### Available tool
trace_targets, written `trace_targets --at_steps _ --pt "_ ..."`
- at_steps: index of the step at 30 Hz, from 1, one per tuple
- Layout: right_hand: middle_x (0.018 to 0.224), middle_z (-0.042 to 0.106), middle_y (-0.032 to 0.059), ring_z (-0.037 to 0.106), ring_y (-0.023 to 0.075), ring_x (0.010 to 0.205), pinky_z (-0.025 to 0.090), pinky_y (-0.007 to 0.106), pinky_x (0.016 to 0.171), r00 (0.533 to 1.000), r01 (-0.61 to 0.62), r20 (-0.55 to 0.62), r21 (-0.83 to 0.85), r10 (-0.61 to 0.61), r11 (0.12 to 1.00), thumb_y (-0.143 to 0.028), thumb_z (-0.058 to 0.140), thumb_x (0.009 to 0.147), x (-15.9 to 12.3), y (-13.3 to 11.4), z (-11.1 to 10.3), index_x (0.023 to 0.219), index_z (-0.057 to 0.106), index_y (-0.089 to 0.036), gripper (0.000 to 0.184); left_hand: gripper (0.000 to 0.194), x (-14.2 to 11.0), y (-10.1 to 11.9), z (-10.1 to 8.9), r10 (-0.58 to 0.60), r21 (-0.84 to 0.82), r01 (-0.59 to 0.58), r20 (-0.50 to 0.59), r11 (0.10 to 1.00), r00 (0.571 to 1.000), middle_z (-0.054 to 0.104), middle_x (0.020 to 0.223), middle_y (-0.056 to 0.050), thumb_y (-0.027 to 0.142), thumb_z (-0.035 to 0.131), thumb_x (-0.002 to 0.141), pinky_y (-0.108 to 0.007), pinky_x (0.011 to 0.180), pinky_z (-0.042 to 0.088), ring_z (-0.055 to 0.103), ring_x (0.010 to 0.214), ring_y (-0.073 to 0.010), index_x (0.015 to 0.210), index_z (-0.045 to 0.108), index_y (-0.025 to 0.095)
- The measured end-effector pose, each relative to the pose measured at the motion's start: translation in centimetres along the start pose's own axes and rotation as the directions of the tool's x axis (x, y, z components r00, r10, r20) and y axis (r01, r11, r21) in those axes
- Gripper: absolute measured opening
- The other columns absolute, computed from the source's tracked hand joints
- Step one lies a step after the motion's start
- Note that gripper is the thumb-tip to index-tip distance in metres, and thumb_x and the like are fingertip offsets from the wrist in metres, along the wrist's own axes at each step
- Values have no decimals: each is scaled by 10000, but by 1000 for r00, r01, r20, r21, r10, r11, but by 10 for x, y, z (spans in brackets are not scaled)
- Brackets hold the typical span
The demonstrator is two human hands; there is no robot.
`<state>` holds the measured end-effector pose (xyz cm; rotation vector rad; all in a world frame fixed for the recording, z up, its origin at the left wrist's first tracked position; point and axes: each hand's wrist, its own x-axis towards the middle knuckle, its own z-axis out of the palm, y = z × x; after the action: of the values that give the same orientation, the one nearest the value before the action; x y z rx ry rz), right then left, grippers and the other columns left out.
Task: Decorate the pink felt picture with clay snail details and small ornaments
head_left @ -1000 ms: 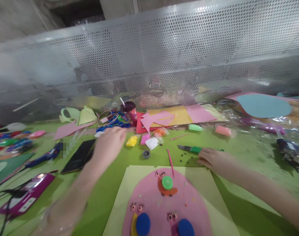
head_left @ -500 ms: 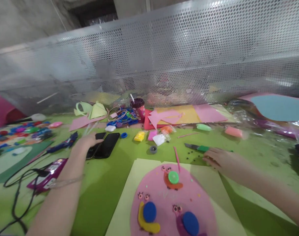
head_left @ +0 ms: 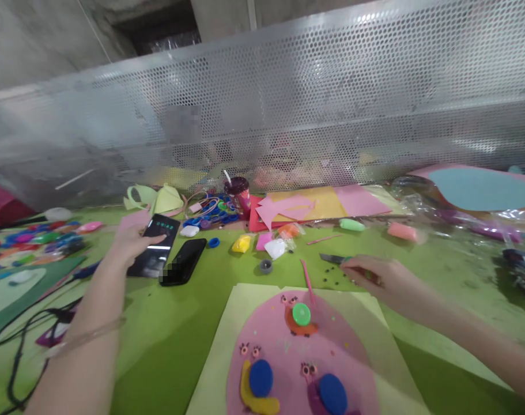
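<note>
With the left hand (head_left: 130, 242) gripping a lit smartphone (head_left: 156, 256) and the right hand (head_left: 383, 275) grasping a utility knife (head_left: 331, 259), three clay snails (head_left: 246, 389), nearer and between them, already bear eyes (head_left: 308, 370) and round shells (head_left: 333, 394); what remains is unclear.

A lidded cup (head_left: 240, 196) fronts a perforated, apparently metal panel (head_left: 331, 98).

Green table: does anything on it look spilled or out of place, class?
Yes: small black bits lie scattered on the green table between the utility knife and the pale yellow sheet. They look odd because they sit loose, perhaps spilled.
</note>
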<state>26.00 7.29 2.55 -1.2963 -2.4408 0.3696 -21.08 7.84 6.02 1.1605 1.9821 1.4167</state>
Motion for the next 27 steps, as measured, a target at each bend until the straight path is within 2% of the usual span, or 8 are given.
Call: trace_targets --at_steps 1,3,6,9,11,13,19,27 --pt "829 665 39 617 159 636 496 268 562 998 -38 48 131 32 991 -328 376 897 2 -10 0 954 608 -232 257 189 -6 9 7 -18 -71 19 21 997 1000 578 518 63 100 721 614 -461 847 405 605 763 -228 714 570 150" --pt "825 659 36 611 145 628 517 261 549 982 -115 187 415 39 902 -386 400 887 10 -34 3 1038 575 -226 282 209 -23 26 29 10 -230 14 106 973 994 656 722 36 136 688 677 -398 829 436 601 726 -162 859 586 153" --pt "1128 572 98 589 171 940 512 334 806 978 -148 210 701 -3 698 -349 518 821 28 -69 17 1207 447 -187 424 251 -56 46 77 72 -437 31 219 899 973 663 847 1 201 676 708 -337 782 478 609 737 -149 934 572 169" --pt "1248 468 117 557 184 1011 500 381 839 949 -247 303 884 -82 398 -325 626 755 46 -95 36 1247 361 -202 573 285 -91 59 123 121 -548 87 333 832 935 664 868 -42 259 689 698 -304 723 497 619 729 -165 939 573 159" --pt "1113 542 93 586 177 933 516 370 808 953 -240 270 950 -138 198 -283 694 690 54 -104 47 1121 435 -163 516 313 -111 64 142 137 -583 124 382 803 914 661 855 -57 277 705 680 -294 681 498 621 720 -176 936 581 147" --pt "997 579 62 611 166 845 544 347 730 965 -230 240 968 -109 100 -238 715 663 58 -107 55 1059 448 -154 485 292 -124 67 150 125 -645 167 382 746 916 654 824 -57 314 689 699 -291 672 493 619 723 -181 908 591 136" --pt "904 604 35 619 129 649 555 300 590 972 -218 225 972 -71 89 -217 697 673 54 -104 57 1003 474 -154 403 255 -133 69 152 -11 -771 299 354 562 935 661 849 -59 350 564 779 -309 672 500 627 752 -195 920 593 140" --pt "926 621 45 621 128 662 551 290 613 969 -229 237 968 -73 106 -207 669 706 51 -103 54 1076 456 -164 428 335 -134 67 154 -8 -753 373 439 542 898 676 930 -98 398 493 813 -395 718 513 644 836 -266 1020 580 150"
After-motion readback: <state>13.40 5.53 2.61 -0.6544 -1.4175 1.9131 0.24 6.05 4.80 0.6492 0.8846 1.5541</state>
